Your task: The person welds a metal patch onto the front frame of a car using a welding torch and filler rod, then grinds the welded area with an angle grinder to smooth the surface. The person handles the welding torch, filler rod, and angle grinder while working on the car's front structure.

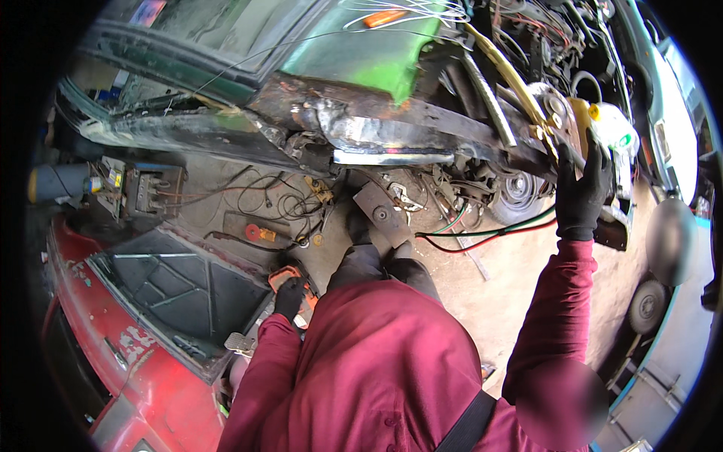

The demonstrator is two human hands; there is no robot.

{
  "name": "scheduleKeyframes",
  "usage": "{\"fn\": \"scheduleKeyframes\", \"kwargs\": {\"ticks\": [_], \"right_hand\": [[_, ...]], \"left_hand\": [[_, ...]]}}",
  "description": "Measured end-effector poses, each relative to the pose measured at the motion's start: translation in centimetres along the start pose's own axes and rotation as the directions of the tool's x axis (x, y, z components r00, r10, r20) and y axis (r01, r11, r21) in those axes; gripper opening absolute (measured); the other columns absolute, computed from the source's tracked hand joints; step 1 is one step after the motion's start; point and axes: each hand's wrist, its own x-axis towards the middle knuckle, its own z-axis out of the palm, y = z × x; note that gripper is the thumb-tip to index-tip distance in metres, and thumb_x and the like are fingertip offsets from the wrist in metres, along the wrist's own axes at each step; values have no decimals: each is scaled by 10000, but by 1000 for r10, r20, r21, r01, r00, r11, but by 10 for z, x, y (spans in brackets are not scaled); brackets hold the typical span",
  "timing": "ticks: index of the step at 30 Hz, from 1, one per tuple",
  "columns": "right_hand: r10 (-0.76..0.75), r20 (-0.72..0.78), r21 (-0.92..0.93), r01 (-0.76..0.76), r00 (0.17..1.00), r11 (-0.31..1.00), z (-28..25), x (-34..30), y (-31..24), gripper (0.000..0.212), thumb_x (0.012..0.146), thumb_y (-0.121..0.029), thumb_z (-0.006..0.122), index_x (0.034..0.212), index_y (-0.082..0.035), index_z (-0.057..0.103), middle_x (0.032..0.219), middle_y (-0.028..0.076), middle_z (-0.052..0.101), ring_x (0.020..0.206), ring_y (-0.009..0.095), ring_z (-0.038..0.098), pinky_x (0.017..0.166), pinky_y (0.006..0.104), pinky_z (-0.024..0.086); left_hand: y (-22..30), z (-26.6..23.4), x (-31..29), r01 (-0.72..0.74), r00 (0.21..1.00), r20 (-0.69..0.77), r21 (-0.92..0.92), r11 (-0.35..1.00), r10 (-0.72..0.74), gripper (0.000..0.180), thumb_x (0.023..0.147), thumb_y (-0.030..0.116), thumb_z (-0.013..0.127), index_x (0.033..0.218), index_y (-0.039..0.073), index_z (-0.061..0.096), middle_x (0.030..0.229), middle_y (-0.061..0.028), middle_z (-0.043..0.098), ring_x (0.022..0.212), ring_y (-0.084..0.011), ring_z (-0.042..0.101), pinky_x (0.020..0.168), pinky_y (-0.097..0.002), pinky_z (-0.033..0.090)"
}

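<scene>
Your shirt [384, 339] lies nearest, the car [369, 132] beyond. The stick [512, 73] slants up-left from beside your right hand [584, 190] — the nearer one; the orange tool [283, 274] sits at your left hand [289, 298]. Hands well apart — whether either grips, you can't tell.

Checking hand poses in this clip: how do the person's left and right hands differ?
The left hand is low beside the red car; the right hand is stretched ahead to the green car. The left hand overlaps an orange item; the right hand is by a yellowish rod. Both wear dark gloves.
</scene>
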Motion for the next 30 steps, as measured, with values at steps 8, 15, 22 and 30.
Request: {"fn": "scheduleKeyframes", "kwargs": {"ticks": [8, 15, 22, 30], "right_hand": [[93, -75, 201, -76, 993, 977, -46, -85, -38, 653, 937, -129, 835, 1525, -24, 571, 1483, 178, 621, 1373, 363, 563, 1156, 464, 420], [125, 325, 454, -271, 937, 849, -42, -190, -94, 694, 875, -111, 865, 1510, -60, 590, 1390, 188, 636, 1255, 370, 604, 1086, 457, 470], [77, 672, 327, -388, 737, 861, -20, -244, -132, 554, 958, -350, 770, 1425, -79, 648, 1232, 204, 705, 1102, 408, 675, 955, 498, 517], [153, 851, 127, -480, 502, 868, 22, -256, -213, 526, 978, -403, 729, 1413, -115, 659, 1208, 195, 713, 1062, 430, 691, 921, 534, 547]], "left_hand": [[89, -11, -9, -329, 944, 134, 460, 825, 302, 255, 934, 62, 637, 1186, 49, 674, 1080, -156, 713, 1001, -344, 713, 859, -447, 566], [92, -17, 3, -279, 958, 67, 432, 857, 278, 283, 1053, 207, 574, 1248, 24, 668, 1170, -170, 713, 984, -350, 714, 883, -455, 558], [76, -34, 50, -273, 962, 84, 305, 912, 260, 266, 923, 159, 685, 1172, 69, 700, 1037, -181, 705, 951, -393, 701, 833, -465, 558], [11, -122, 125, 236, 970, 70, -486, 841, -231, 259, 1103, 251, 558, 1151, 53, 718, 860, -59, 712, 738, -158, 652, 697, -341, 534]]}}
